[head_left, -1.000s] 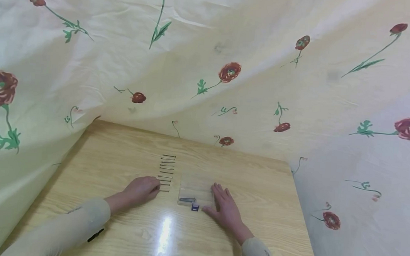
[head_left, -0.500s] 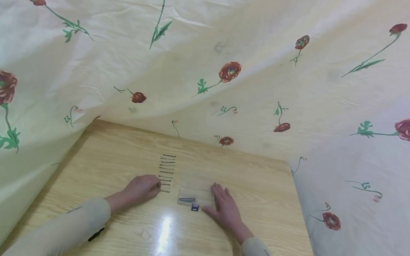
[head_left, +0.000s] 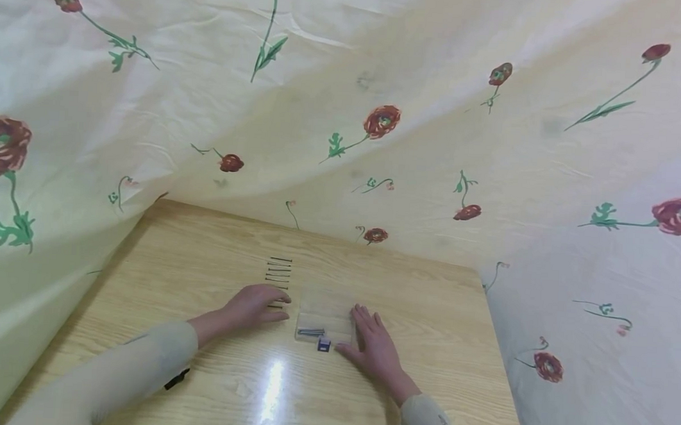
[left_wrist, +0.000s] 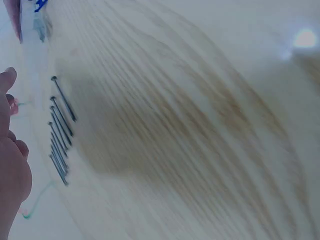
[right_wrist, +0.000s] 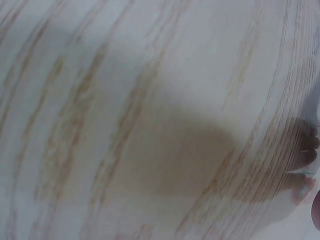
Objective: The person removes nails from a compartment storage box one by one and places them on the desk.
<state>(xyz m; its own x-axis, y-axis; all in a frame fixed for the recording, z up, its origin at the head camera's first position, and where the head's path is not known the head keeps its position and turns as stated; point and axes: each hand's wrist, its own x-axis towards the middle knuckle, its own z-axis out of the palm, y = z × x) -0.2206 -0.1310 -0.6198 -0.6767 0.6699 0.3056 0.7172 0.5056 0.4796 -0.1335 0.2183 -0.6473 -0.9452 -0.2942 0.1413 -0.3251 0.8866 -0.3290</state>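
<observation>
My left hand (head_left: 254, 307) reaches over the near end of a row of nails (head_left: 278, 275), thumb and forefinger apart, with nothing visible between them. The hand hides some of the nails. In the left wrist view its fingertips (left_wrist: 7, 79) are at the left edge, off the nails (left_wrist: 62, 113) lying on the table. To the right is a clear plastic box (head_left: 337, 322) with a blue latch (head_left: 324, 345) at its front. A few nails (head_left: 311, 331) lie inside it. My right hand (head_left: 376, 348) rests along the box's right side, fingers straight, thumb by the front corner.
The wood-grain table (head_left: 200, 243) is bordered at the back and sides by a hanging flowered cloth (head_left: 300, 107). A bright light reflection (head_left: 273, 389) shows on the tabletop in front of the box.
My left hand has moved right, toward the box, and its curled fingers have spread apart. It now covers several nails in the near part of the row. My right hand and the box stay put.
</observation>
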